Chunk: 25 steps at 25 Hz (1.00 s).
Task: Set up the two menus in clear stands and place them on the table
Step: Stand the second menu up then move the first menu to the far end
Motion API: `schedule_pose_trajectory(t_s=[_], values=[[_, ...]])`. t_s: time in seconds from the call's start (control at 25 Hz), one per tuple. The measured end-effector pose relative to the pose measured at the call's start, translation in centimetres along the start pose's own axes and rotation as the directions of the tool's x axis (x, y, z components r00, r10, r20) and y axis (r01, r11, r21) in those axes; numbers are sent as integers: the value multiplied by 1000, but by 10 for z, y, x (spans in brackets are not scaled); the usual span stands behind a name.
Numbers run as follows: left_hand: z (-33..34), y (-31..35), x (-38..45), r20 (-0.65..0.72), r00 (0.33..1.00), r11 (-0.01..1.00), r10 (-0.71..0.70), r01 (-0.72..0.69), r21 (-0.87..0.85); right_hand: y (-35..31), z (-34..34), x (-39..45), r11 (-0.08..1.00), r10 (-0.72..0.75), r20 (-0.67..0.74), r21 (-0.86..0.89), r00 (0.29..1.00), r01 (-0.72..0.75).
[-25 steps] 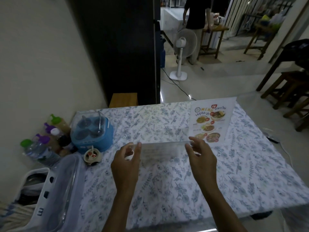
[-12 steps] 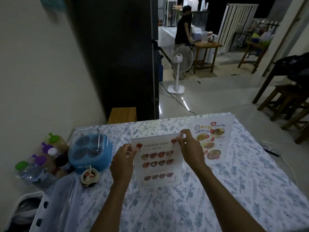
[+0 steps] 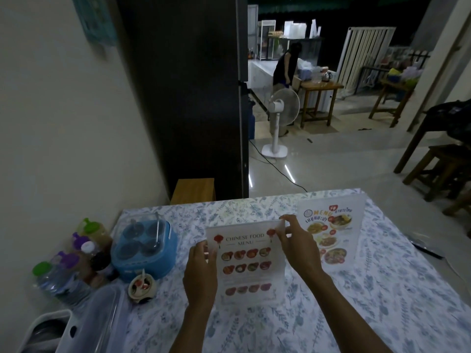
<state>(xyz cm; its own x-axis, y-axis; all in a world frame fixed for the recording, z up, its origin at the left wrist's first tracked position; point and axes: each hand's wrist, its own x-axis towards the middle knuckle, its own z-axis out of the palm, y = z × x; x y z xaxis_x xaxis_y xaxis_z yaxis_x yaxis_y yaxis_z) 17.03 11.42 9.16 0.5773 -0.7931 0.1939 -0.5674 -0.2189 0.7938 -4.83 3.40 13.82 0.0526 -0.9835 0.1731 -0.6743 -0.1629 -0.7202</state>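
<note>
The Chinese food menu stands upright in its clear stand at the middle of the floral-cloth table. My left hand grips its left edge. My right hand pinches its top right corner. The Thai menu, in another clear stand, is upright just behind and to the right, with no hand on it.
A blue condiment caddy, a small sauce pot and several bottles crowd the table's left side, with a plastic bin at the near left. A black object lies by the right edge. A fan and a person are far behind.
The stand was tipped flat between my hands a second ago; now it stands upright showing the Chinese menu. The view has tilted up, and my hands have stayed on its edges.
</note>
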Motion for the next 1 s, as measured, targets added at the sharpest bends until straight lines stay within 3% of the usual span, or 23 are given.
schedule_pose_trajectory(t_s=[0.24, 0.4, 0.48, 0.6, 0.84, 0.92, 1.0], values=[[14, -20, -31, 80, 986, 985, -145, 137, 101, 13, -2, -5, 994, 68, 39, 88, 997, -72], [15, -14, -49, -49, 961, 955, -271, 274, 116, 24, -11, -11, 991, 95, 31, 95, 995, -98], [18, -7, -58, -21, 977, 968, -211, 211, 133, 31, -19, -12, 988, 120, -3, 95, 993, -120], [35, 10, -82, 143, 989, 982, -36, 9, 187, 43, -32, -15, 988, 138, -43, 73, 990, -134], [90, 53, -113, 373, 902, 953, 216, -277, 118, 83, -62, -29, 979, 204, -81, -9, 976, -205], [106, 70, -117, 428, 873, 961, 236, -276, 33, 99, -77, -34, 971, 239, -85, -11, 967, -240], [123, 87, -120, 535, 830, 987, 158, -146, -65, 117, -93, -36, 960, 279, -104, -9, 955, -281]])
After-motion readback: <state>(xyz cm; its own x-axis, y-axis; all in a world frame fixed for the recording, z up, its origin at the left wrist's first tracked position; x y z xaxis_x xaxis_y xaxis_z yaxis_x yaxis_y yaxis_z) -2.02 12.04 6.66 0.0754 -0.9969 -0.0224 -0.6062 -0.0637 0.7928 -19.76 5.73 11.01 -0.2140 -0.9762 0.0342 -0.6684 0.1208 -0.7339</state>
